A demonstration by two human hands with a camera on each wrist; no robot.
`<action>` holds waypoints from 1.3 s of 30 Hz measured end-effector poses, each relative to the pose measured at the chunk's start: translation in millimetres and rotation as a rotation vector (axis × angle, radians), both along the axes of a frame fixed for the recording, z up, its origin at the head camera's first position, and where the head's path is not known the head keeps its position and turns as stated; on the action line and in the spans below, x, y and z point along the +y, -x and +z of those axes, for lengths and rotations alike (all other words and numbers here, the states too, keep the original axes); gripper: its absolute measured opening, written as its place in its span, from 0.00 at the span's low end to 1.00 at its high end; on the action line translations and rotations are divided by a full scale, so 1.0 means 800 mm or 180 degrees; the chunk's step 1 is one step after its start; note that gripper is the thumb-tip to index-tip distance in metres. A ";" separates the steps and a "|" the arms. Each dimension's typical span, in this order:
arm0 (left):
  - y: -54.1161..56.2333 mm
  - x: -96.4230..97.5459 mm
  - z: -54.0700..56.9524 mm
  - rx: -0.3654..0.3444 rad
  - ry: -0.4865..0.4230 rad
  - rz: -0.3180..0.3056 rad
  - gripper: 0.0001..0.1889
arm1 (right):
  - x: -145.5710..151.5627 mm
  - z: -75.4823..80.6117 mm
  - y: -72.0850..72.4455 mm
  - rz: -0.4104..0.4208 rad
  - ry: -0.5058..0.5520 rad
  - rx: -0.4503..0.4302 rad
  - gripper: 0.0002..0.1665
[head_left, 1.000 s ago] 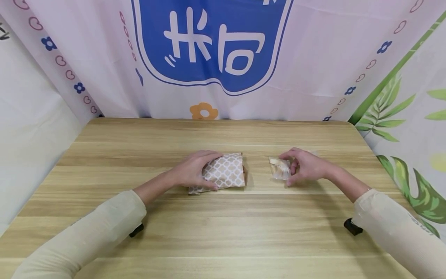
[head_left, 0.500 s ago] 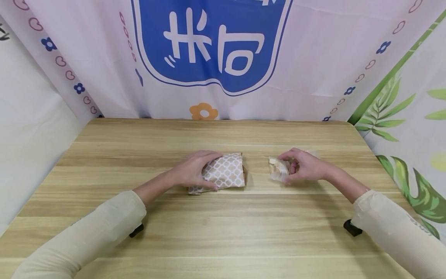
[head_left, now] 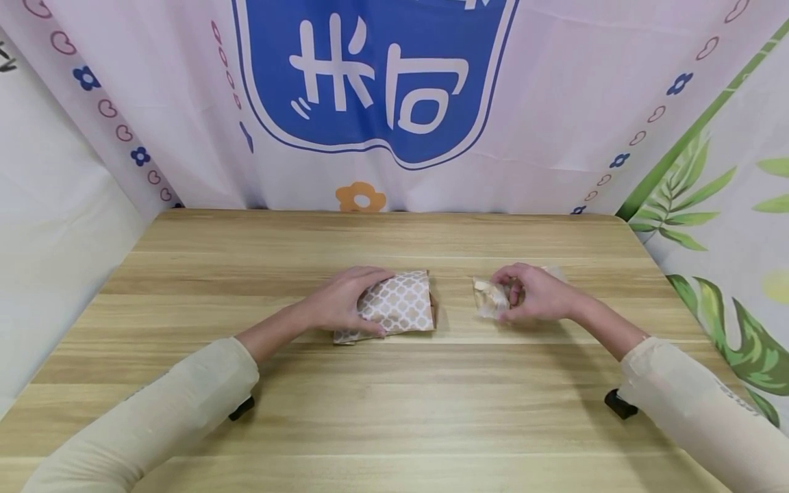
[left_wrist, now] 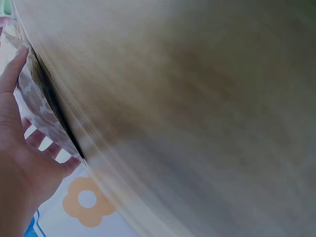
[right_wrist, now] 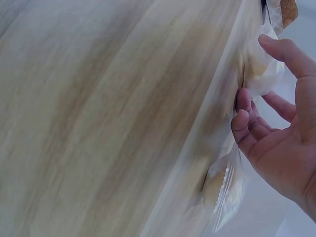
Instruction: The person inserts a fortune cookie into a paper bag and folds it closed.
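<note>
My left hand [head_left: 345,301] grips the closed-looking left part of a paper bag [head_left: 403,301], thumb at the near edge and fingers over the far one. The bag has a white and tan lattice pattern and lies on the table, its brown inside showing at the right end. In the left wrist view the bag [left_wrist: 37,101] sits between thumb and fingers. To the right, my right hand [head_left: 542,293] pinches a small clear packet [head_left: 489,299] with pale contents, its left end pointing at the bag. The right wrist view shows this packet [right_wrist: 259,69] between thumb and fingers.
A second small clear packet [right_wrist: 227,185] with a serrated seal lies beside the right hand, mostly hidden by it in the head view. The wooden table [head_left: 394,404] ends at a printed curtain [head_left: 542,123] behind. Black wrist-worn pieces hang under both forearms.
The right thumb has drawn in onto the packet, and the right hand has shifted slightly left with it. My left hand and the paper bag have stayed in place.
</note>
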State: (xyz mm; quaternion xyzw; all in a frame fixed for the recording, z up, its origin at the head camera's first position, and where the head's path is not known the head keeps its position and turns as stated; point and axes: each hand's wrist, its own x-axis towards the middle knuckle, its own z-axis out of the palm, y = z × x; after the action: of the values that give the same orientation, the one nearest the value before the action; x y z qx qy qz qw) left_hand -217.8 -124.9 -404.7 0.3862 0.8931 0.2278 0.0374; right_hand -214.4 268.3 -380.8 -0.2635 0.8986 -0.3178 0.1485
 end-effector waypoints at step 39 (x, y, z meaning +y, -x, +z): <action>-0.004 -0.002 0.003 -0.0210 -0.0280 0.0001 0.51 | -0.014 -0.008 -0.005 -0.0094 0.0088 0.0218 0.35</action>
State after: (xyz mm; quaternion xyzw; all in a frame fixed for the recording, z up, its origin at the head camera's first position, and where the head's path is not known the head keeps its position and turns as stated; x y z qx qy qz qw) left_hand -214.9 -126.4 -401.9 0.3796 0.8805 0.2794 0.0498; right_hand -210.3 256.8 -387.0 -0.2629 0.9025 -0.3232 0.1092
